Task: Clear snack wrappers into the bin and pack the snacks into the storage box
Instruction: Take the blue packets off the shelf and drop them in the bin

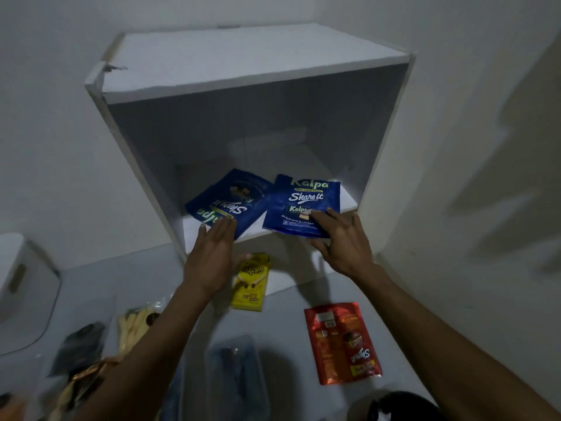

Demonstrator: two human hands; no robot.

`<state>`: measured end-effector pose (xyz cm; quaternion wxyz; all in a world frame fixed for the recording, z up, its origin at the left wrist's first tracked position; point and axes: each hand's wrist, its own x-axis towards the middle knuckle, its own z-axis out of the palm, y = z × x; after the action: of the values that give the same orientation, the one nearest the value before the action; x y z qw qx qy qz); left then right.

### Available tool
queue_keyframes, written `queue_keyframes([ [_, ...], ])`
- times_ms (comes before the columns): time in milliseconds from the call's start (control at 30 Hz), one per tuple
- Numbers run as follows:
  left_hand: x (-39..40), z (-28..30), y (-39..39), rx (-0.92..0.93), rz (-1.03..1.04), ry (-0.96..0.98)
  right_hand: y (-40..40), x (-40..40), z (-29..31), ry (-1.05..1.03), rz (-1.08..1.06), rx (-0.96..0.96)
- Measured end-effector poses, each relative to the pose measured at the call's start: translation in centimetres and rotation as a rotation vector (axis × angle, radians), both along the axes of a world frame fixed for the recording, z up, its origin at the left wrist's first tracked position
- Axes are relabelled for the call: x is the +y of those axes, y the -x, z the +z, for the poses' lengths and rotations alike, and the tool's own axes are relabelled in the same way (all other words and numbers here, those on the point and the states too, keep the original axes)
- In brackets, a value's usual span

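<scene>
**A:** Where are my hands?

**B:** Both are at the mouth of the white open-fronted storage box, which lies on its side. My left hand is flat, fingers straight, fingertips touching the near edge of the blue foil snack pouch on the left, which lies upside down to me. My right hand pinches the second blue foil "Kalpa Share it" pouch, fingers on top and thumb beneath its near edge.

**A:** And the pouches?

**B:** Both lie on the box floor, side by side, corners overlapping.

**A:** What's outside?

**B:** On the pale floor, a small yellow carton just before the box, a red foil pouch to its right, and clear wrappers at lower left.
</scene>
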<state>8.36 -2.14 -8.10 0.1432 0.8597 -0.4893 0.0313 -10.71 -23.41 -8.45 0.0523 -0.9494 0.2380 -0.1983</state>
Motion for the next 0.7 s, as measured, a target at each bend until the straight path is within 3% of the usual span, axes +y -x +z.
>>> queue_keyframes([
  [167, 0.1, -0.4, -0.7, -0.056, -0.038, 0.225, 0.3, -0.7, -0.6, 0.123, 0.049, -0.139],
  [400, 0.5, -0.5, -1.8, -0.012, -0.041, 0.194, 0.7, -0.6, -0.1, 0.037, 0.035, -0.229],
  [700, 0.2, 1.4, -1.7, 0.095, -0.015, 0.231, 1.8, -0.8, 0.6, -0.109, 0.045, -0.200],
])
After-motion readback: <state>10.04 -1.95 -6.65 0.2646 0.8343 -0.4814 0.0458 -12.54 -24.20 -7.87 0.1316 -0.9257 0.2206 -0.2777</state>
